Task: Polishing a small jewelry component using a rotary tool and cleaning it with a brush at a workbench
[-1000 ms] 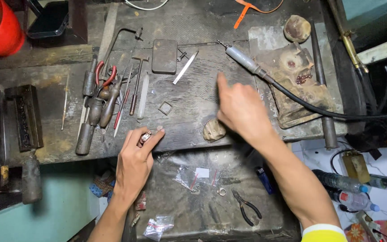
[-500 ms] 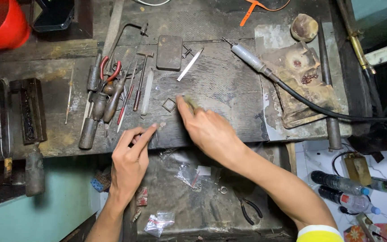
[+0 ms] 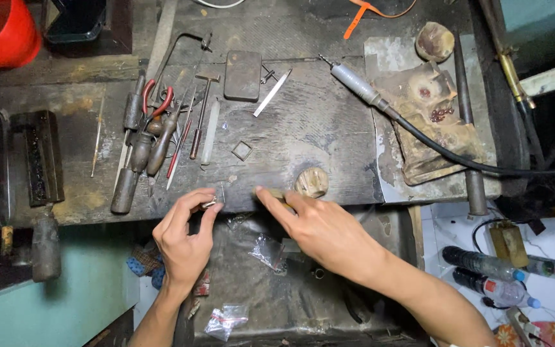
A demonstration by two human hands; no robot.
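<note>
My left hand pinches a small shiny metal piece between thumb and forefinger at the front edge of the dark wooden bench. My right hand lies just to its right, fingers pointing at the piece, gripping a thin yellowish tool of which only a short bit shows. The tool's tip is a few centimetres from the metal piece. A round wooden knob sits beside my right fingers. A small square metal frame lies farther back on the bench.
A row of hand tools, red-handled pliers and a small hammer lie left. A dark block, white strip, corded handpiece and worn wooden block sit behind. Plastic bags lie below; bottles at right.
My right hand has come back from the far right of the bench to the front edge beside my left hand, carrying the thin tool. My left hand stayed, still pinching the metal piece.
</note>
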